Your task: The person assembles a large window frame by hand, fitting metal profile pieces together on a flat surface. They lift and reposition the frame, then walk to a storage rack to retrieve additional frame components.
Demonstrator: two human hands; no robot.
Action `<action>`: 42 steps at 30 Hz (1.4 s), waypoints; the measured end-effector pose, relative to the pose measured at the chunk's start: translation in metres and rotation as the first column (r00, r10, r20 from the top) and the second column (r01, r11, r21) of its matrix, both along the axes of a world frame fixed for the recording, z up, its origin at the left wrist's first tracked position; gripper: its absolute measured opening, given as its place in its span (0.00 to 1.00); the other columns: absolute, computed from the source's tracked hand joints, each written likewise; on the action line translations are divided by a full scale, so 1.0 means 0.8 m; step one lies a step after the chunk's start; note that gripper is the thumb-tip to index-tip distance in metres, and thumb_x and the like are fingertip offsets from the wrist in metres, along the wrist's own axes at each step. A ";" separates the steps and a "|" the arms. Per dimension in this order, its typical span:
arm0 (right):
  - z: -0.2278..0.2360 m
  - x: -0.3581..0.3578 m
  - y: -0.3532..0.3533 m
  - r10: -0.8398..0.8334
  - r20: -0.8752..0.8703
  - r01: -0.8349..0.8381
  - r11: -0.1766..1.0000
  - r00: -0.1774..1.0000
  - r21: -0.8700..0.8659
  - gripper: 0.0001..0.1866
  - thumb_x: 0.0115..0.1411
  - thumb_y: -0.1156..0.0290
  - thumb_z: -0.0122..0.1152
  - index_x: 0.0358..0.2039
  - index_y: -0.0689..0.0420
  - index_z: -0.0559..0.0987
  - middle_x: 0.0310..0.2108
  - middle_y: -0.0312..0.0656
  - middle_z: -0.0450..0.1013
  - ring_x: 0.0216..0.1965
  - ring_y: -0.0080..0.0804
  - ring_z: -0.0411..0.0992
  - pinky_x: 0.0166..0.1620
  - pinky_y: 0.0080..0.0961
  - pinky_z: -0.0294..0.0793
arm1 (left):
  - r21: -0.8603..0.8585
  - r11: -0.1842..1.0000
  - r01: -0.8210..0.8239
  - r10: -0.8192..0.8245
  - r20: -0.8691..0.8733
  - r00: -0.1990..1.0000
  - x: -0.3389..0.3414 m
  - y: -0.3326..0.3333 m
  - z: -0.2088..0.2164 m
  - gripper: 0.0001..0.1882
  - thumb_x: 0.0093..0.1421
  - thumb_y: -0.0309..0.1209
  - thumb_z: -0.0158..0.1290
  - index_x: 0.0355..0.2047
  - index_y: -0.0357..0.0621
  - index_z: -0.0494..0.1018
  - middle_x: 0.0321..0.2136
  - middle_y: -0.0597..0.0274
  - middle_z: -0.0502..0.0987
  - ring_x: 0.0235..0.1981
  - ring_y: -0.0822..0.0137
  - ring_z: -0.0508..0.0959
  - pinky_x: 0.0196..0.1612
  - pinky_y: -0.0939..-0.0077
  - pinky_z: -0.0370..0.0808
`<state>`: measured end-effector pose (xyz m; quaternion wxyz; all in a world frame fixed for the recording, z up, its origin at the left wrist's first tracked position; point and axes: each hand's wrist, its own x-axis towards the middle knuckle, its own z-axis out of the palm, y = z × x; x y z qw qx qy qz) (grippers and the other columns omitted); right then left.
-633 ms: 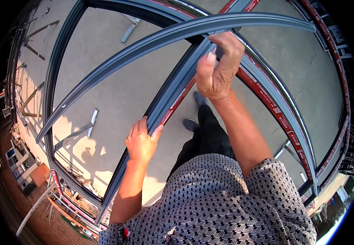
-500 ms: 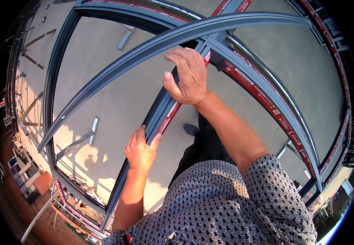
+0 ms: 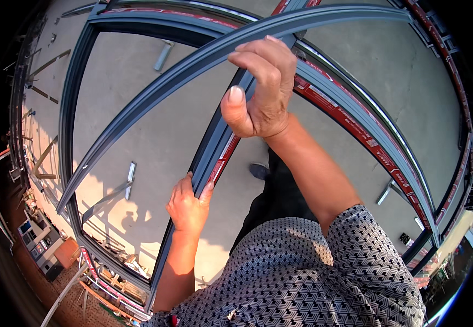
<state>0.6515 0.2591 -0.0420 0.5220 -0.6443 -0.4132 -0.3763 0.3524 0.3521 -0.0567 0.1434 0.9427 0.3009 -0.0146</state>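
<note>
My left hand (image 3: pixel 186 204) is wrapped round the grey metal mullion bar (image 3: pixel 208 150), which slants through the middle of the big grey window frame (image 3: pixel 68 103). Over the bar's upper part my right hand (image 3: pixel 266 90) is held with fingers curved and thumb apart, and nothing shows between them. It hides part of the bar and the joint behind it. A long grey metal strip (image 3: pixel 154 87) lies across the frame and looks bowed through the lens. Its middle passes just beyond my right fingertips. Red printed film (image 3: pixel 223 158) runs along the bar's right side.
A frame member with red film (image 3: pixel 367 136) curves down the right side. Metal support legs (image 3: pixel 130 180) show under the frame at left. Below is a concrete floor (image 3: pixel 138 125), with my shoe (image 3: pixel 258 171) on it. Machinery (image 3: pixel 37 240) and scrap pieces are at lower left.
My right hand has lifted off the bar, looking larger and a little higher, its thumb spread. My left hand keeps its place on the bar. The view has shifted slightly.
</note>
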 end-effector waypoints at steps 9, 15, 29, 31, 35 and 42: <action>-0.045 -0.018 0.016 0.188 -0.145 -0.213 0.959 0.972 -0.185 0.15 0.57 0.64 0.66 0.43 0.55 0.81 0.43 0.43 0.76 0.44 0.41 0.76 0.50 0.39 0.74 | 0.014 1.000 0.009 -0.009 0.010 1.000 0.003 0.001 -0.005 0.36 0.67 0.61 0.57 0.51 0.35 0.79 0.43 0.46 0.84 0.44 0.41 0.84 0.46 0.49 0.80; -0.050 -0.024 0.009 0.207 -0.142 -0.239 0.932 0.968 -0.271 0.15 0.57 0.63 0.66 0.42 0.55 0.81 0.42 0.42 0.76 0.44 0.42 0.75 0.53 0.40 0.74 | 0.022 1.000 0.013 -0.013 0.002 1.000 0.006 0.001 -0.003 0.34 0.65 0.59 0.59 0.50 0.35 0.79 0.43 0.46 0.84 0.44 0.43 0.84 0.45 0.50 0.81; -0.067 -0.048 0.005 0.279 -0.165 -0.322 0.866 0.946 -0.383 0.13 0.58 0.58 0.65 0.22 0.51 0.78 0.28 0.34 0.75 0.32 0.33 0.75 0.42 0.33 0.76 | 0.017 1.000 0.021 -0.021 0.009 1.000 0.005 -0.002 0.000 0.33 0.67 0.59 0.57 0.48 0.36 0.80 0.40 0.46 0.84 0.40 0.42 0.84 0.42 0.49 0.81; -0.072 -0.053 0.000 0.330 -0.125 -0.351 0.830 0.936 -0.434 0.15 0.59 0.57 0.64 0.20 0.50 0.77 0.26 0.33 0.72 0.31 0.33 0.74 0.41 0.33 0.75 | 0.066 0.997 0.039 -0.042 0.043 0.998 0.004 0.003 -0.004 0.34 0.65 0.60 0.58 0.47 0.36 0.81 0.38 0.48 0.85 0.39 0.45 0.85 0.39 0.52 0.83; -0.070 -0.071 -0.005 0.369 -0.153 -0.386 0.720 0.917 -0.577 0.12 0.60 0.58 0.61 0.25 0.51 0.78 0.30 0.34 0.76 0.33 0.34 0.77 0.43 0.34 0.77 | 0.072 0.997 0.041 -0.043 0.026 0.999 0.006 0.002 -0.005 0.34 0.66 0.61 0.58 0.46 0.36 0.81 0.38 0.48 0.85 0.39 0.45 0.86 0.38 0.53 0.83; -0.069 -0.080 0.000 0.333 -0.025 -0.292 0.788 0.943 -0.542 0.10 0.61 0.60 0.58 0.24 0.50 0.76 0.28 0.34 0.74 0.30 0.34 0.75 0.39 0.32 0.73 | 0.060 0.998 0.000 -0.001 0.005 1.000 0.009 0.000 0.001 0.35 0.67 0.61 0.56 0.46 0.35 0.81 0.36 0.48 0.85 0.37 0.46 0.86 0.38 0.53 0.83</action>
